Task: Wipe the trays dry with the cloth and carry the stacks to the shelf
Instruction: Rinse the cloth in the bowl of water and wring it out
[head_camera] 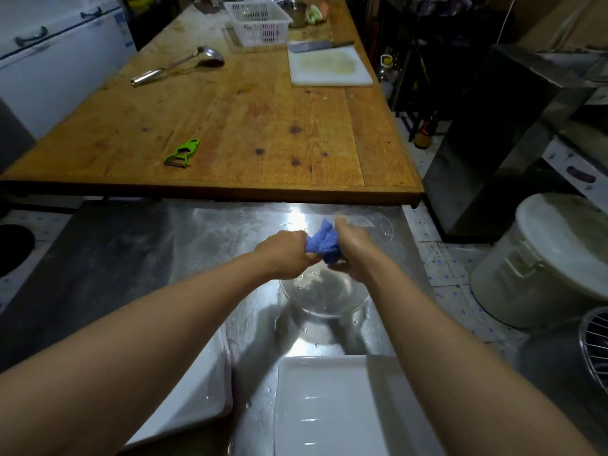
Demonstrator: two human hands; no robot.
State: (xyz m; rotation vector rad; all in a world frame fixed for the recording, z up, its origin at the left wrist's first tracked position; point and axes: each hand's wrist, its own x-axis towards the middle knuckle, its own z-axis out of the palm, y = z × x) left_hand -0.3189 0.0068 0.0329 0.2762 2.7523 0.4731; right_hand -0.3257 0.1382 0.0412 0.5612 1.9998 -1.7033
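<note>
Head view: a crumpled blue cloth [324, 243] is gripped between the left hand [285, 255] and right hand [350, 248], held together above a clear round bowl [324, 296]. A white rectangular tray [325, 406] lies toward the body, below the right forearm, long axis running away; the right hand is judged nearer.

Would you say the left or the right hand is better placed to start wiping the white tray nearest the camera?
Probably the right hand. Both hands grip the blue cloth over the clear bowl, but the white tray lies directly beneath the right forearm, while the left hand would have to cross over.
</note>
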